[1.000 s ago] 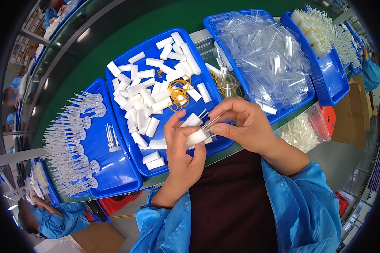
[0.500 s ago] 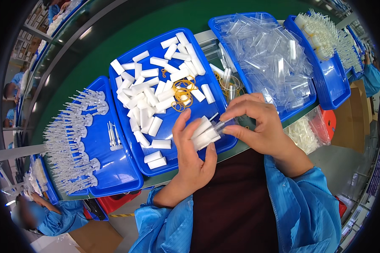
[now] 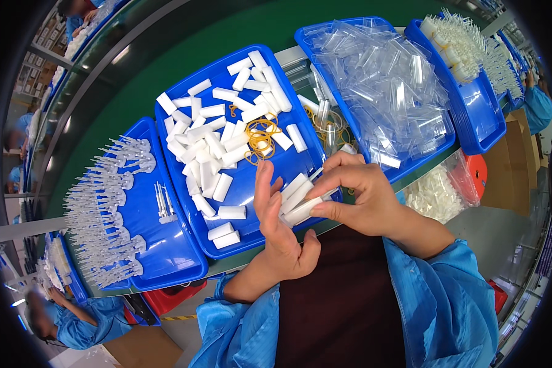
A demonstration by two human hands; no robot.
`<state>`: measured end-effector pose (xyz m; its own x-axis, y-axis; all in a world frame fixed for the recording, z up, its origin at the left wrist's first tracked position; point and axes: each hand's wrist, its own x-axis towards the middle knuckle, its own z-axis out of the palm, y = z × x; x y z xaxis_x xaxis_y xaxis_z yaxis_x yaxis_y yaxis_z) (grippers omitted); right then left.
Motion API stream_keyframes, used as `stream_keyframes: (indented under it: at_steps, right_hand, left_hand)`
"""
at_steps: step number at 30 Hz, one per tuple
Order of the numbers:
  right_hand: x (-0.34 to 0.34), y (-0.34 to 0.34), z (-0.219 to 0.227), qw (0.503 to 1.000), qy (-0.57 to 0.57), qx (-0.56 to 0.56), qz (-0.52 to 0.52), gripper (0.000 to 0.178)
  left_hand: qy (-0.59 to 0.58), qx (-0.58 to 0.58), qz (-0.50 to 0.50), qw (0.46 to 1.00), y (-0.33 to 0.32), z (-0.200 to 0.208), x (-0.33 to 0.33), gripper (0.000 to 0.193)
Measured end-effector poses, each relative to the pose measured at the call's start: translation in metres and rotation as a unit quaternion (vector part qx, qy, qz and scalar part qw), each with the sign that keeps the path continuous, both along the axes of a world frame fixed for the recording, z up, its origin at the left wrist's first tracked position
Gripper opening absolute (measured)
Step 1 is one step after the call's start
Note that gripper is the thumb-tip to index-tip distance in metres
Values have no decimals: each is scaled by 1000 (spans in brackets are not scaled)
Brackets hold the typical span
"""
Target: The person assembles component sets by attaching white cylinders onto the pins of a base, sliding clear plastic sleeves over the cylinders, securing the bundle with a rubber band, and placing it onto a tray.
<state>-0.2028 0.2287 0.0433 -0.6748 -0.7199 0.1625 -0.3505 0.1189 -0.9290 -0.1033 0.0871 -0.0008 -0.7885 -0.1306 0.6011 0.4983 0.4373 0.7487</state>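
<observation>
Two white blocks [image 3: 302, 212] sit between the person's hands, over the near right corner of the blue tray [image 3: 244, 189], their long axes slanting from the tray's near side up toward its right edge. The right hand [image 3: 367, 195] is the nearer one, thumb and fingers pinched on their right ends. The left hand [image 3: 283, 246] faces their other ends, fingers spread and thumb well apart; whether it touches them, I can't tell from here.
</observation>
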Motion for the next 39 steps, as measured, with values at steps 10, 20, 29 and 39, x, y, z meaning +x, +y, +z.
stream_keyframes:
  at_steps: [10, 20, 29, 39]
  right_hand:
    - [4, 3, 13, 962, 272, -20, -2, 21]
    - [20, -4, -4, 950, 301, -83, -23, 24]
    - [-51, 40, 18, 832, 451, 54, -318, 43]
    - [-78, 45, 11, 785, 443, 264, -344, 35]
  left_hand:
    - [-75, 297, -99, 947, -13, 15, 4, 59]
    - [-141, 460, -147, 864, -3, 9, 4, 32]
    - [-153, 450, -56, 878, -7, 8, 3, 27]
    - [-158, 452, -46, 877, -4, 14, -2, 23]
